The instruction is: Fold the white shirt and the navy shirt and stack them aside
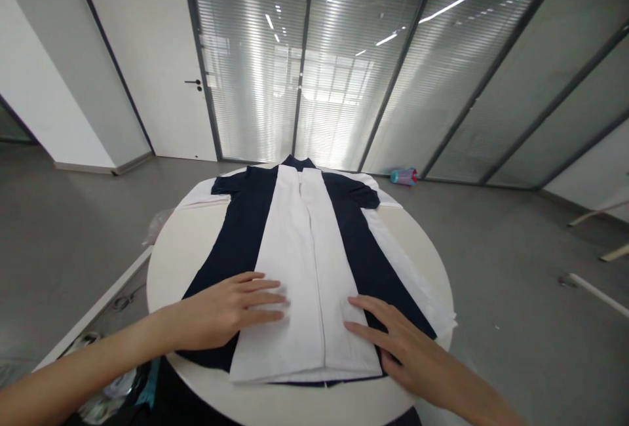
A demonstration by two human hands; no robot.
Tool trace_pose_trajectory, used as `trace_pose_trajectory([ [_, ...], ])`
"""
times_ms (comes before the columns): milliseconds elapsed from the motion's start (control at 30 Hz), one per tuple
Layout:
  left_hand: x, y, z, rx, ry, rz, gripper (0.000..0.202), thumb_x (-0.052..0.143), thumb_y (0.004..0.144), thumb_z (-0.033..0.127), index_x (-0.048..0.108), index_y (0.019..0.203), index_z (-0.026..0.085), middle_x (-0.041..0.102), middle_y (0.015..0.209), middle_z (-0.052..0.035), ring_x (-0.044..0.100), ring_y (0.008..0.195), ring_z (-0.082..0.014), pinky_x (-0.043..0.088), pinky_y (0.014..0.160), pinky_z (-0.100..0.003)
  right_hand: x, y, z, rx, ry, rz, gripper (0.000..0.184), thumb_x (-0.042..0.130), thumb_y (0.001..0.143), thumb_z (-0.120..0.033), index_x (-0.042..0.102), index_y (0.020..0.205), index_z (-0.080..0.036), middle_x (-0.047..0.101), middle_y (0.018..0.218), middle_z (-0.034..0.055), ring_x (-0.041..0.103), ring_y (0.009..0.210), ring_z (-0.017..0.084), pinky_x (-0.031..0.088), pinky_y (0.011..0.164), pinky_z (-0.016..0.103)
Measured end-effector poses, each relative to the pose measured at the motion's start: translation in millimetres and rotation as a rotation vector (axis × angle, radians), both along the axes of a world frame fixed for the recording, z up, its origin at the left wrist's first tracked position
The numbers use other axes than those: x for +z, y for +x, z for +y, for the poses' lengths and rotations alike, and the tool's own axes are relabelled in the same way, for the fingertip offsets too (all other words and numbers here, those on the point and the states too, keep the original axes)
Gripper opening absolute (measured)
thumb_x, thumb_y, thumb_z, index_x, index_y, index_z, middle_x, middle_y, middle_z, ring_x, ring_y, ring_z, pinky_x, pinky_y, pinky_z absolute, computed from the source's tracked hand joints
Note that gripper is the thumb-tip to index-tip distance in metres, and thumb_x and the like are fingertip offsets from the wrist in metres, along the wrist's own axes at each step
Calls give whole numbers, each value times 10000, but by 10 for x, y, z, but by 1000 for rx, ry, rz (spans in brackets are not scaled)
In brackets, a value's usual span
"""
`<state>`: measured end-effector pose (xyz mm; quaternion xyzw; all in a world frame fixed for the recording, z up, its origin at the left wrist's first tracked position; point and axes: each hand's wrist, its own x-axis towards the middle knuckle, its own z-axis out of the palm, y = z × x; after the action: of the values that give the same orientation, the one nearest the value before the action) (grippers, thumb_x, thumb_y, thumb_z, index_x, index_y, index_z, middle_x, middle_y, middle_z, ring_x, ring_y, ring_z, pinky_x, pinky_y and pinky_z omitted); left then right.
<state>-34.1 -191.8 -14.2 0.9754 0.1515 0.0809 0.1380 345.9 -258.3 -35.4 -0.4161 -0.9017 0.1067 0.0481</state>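
Note:
A navy and white shirt (304, 242) lies flat on a round white table (177, 255), collar at the far side, hem toward me. Two white panels are folded over its middle and meet along the centre line. My left hand (236, 308) rests flat on the left part of the shirt near the hem, fingers stretched out and pointing right. My right hand (393, 341) lies flat on the right part near the hem, fingers spread and pointing up-left. Neither hand grips the cloth.
Glass partitions with blinds stand behind the table, and a white door (162, 65) is at the back left. A small pink and blue object (403, 176) lies on the grey floor by the glass. White boards (594, 291) lie on the floor at right. Clutter sits below the table's left edge.

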Motion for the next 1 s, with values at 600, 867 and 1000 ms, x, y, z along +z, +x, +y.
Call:
trace_pose_trajectory([
  [600, -284, -80, -122, -46, -56, -15, 811, 475, 825, -4, 309, 1556, 306, 402, 1567, -10, 336, 1465, -244, 231, 1240, -468, -217, 76, 89, 113, 252, 131, 634, 547, 812, -75, 523, 1412, -277, 478, 1491, 96, 404, 1405, 249, 433, 1102, 459],
  [867, -107, -34, -66, 177, -328, -203, 433, 401, 1025, 241, 498, 1444, 291, 583, 1423, -41, 553, 1299, -224, 394, 1131, -370, -238, 31, 160, 95, 292, 197, 691, 531, 818, -40, 451, 1475, -239, 485, 1494, 120, 378, 1429, 247, 417, 1110, 476],
  [1000, -124, 27, -20, 320, -436, -314, 374, 408, 1026, 395, 707, 1141, 201, 741, 1067, -65, 682, 967, -217, 514, 912, -305, -160, 34, 337, 136, 279, 229, 581, 474, 880, -18, 542, 1402, -263, 616, 1374, 88, 499, 1345, 230, 414, 1103, 480],
])
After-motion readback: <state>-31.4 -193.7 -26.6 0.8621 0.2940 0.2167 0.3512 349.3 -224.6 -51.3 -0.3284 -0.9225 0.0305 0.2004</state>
